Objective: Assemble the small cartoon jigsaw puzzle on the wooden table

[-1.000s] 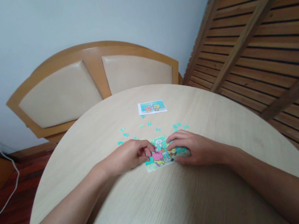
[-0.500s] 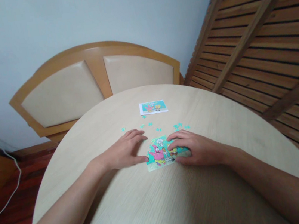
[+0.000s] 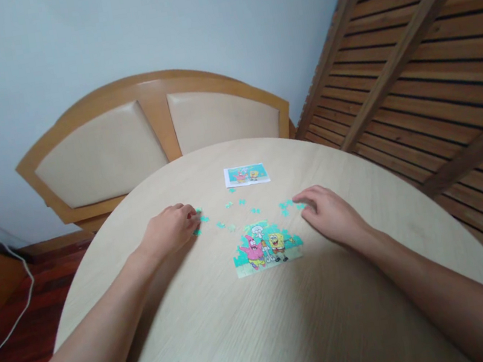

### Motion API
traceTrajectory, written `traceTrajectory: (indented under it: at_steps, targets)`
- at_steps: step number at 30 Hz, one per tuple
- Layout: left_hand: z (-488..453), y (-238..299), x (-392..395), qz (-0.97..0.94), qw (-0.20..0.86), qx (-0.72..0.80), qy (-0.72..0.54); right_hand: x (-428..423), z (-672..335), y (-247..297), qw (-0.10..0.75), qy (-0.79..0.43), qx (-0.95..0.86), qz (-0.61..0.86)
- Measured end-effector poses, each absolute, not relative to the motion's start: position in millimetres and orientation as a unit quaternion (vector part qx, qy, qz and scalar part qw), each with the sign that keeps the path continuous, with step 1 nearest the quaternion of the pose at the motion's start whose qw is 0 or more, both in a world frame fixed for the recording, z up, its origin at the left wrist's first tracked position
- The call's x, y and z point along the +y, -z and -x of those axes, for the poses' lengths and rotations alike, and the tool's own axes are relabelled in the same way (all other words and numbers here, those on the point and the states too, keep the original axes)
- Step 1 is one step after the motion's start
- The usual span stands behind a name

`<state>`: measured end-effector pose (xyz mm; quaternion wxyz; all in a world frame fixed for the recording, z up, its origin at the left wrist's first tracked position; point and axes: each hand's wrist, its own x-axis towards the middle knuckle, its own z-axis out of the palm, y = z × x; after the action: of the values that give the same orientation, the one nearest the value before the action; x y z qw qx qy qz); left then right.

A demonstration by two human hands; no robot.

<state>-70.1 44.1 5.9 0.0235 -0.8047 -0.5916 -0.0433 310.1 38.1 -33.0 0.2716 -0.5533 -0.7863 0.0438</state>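
Observation:
A partly built cartoon jigsaw puzzle point(image 3: 267, 248) lies flat in the middle of the round table point(image 3: 264, 324). Several loose teal pieces point(image 3: 241, 203) are scattered just beyond it. My left hand point(image 3: 169, 229) rests at the left end of that scatter, its fingers curled and pinched over a teal piece point(image 3: 197, 231). My right hand point(image 3: 327, 213) lies to the right of the puzzle with fingers stretched toward a small cluster of teal pieces point(image 3: 289, 204), touching or nearly touching them. A small printed reference picture point(image 3: 246, 175) lies farther back.
A wooden bench with two cream padded backs point(image 3: 152, 137) stands behind the table against a pale wall. Slatted wooden panelling point(image 3: 423, 54) runs along the right. A white cable point(image 3: 5, 285) trails over the red floor at the left.
Both hands left the puzzle: the left slid back and left to the loose pieces and curled its fingers, the right moved up and right to the teal cluster. The puzzle now lies uncovered.

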Motion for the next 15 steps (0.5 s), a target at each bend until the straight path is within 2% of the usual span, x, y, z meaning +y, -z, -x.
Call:
traceTrajectory:
  at_steps: [15]
  targets:
    - [54,-3,34,0.815,0.019,-0.574,0.068,41,-314,35,0.233,-0.083,-0.780,0.575]
